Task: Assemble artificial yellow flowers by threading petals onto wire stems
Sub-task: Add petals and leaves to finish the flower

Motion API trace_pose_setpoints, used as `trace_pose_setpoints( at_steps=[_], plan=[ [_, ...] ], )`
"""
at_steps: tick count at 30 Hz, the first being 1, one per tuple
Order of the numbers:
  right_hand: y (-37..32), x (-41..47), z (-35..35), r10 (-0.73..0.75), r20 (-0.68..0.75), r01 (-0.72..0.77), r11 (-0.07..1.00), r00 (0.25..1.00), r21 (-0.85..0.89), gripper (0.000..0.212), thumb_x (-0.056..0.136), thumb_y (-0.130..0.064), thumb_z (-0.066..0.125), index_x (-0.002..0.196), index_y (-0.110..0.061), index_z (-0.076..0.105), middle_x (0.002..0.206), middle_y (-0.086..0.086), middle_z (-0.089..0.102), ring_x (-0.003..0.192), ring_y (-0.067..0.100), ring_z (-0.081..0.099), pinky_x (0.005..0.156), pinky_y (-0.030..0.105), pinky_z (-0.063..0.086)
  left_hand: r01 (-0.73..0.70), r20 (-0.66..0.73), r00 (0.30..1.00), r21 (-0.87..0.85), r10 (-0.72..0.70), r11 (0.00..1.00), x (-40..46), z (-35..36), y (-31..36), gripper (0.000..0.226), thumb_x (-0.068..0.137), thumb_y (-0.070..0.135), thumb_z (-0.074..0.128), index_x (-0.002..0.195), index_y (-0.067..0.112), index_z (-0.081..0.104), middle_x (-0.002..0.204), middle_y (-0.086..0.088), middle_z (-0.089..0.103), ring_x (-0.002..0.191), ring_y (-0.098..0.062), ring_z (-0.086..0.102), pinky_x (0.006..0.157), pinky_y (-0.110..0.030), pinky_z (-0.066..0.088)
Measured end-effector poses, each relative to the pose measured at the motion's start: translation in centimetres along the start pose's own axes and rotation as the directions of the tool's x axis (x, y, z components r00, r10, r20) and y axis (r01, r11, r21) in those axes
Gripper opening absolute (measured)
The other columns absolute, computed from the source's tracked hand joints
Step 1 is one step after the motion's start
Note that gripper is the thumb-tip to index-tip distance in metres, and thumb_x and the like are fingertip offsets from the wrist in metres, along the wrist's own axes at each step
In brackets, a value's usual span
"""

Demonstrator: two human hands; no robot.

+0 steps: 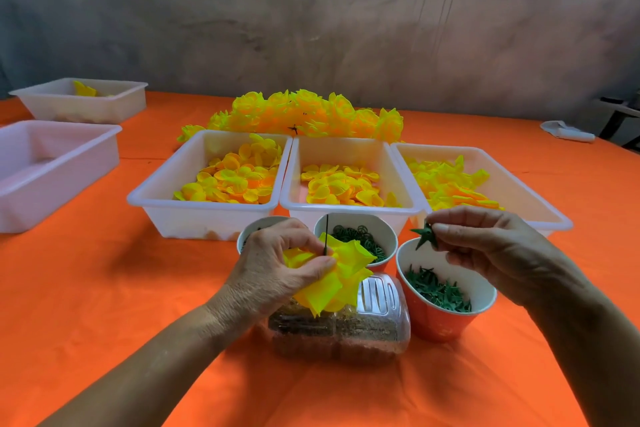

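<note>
At the centre of the frame, the left hand [277, 263] grips a bunch of yellow petals [332, 277] threaded on a dark wire stem [326, 236] that points upward. To the right, the right hand [485, 246] pinches a green star-shaped calyx [425, 235] above an orange cup [440, 319] of the same pieces. Behind, three white bins [346, 208] of petals line the orange tabletop [104, 288].

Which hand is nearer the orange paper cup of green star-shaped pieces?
Right. The right hand hovers just above the orange paper cup, one green star-shaped piece in its grip. The left hand holds the yellow flower off to the cup's left.
</note>
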State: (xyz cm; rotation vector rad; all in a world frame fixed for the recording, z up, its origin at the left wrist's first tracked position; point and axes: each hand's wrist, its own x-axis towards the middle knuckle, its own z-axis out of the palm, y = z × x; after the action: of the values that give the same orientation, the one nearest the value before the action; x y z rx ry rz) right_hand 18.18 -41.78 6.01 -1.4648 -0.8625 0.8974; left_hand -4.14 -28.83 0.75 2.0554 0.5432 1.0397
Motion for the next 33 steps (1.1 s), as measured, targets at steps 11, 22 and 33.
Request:
trace_pose_setpoints(
  at_steps=[11, 22, 33],
  plan=[
    [-1.3, -0.5, 7.4, -0.127, 0.23, 0.085, 0.979, 0.965, 0.185, 0.032, 0.038, -0.018, 0.079, 0.07, -0.019, 0.077, 0.068, 0.005, 0.072, 0.056, 0.01, 0.067, 0.045, 0.014, 0.046, 0.015, -0.011, 1.0, 0.005, -0.015, 1.0, -0.1, 0.1, 0.0, 0.011, 0.071, 0.008, 0.08, 0.073, 0.015, 0.072, 0.08, -0.001, 0.066, 0.082, -0.015, 0.063, 0.079, -0.036, 0.05],
    [-0.4, 0.2, 9.1, -0.197, 0.175, 0.177, 0.976, 0.965, 0.122, 0.027, 0.048, -0.023, 0.078, 0.075, -0.025, 0.076, 0.077, -0.002, 0.074, 0.064, 0.005, 0.063, 0.05, 0.014, 0.042, 0.028, -0.009, 1.0, 0.008, -0.028, 1.0, 0.0, 0.1, 0.2, 0.009, 0.073, 0.011, 0.079, 0.077, 0.007, 0.073, 0.086, -0.004, 0.066, 0.087, -0.017, 0.063, 0.084, -0.041, 0.048],
    [0.0, 0.3, 9.6, -0.198, 0.189, 0.169, 0.973, 0.962, 0.154, 0.025, 0.056, -0.022, 0.077, 0.081, -0.024, 0.077, 0.082, 0.001, 0.075, 0.061, 0.003, 0.059, 0.049, 0.015, 0.042, 0.037, -0.015, 0.999, 0.009, -0.037, 0.999, 0.0, 0.2, 0.2, 0.009, 0.073, 0.011, 0.079, 0.077, 0.007, 0.073, 0.086, -0.007, 0.067, 0.088, -0.02, 0.063, 0.084, -0.044, 0.048]
  ],
)
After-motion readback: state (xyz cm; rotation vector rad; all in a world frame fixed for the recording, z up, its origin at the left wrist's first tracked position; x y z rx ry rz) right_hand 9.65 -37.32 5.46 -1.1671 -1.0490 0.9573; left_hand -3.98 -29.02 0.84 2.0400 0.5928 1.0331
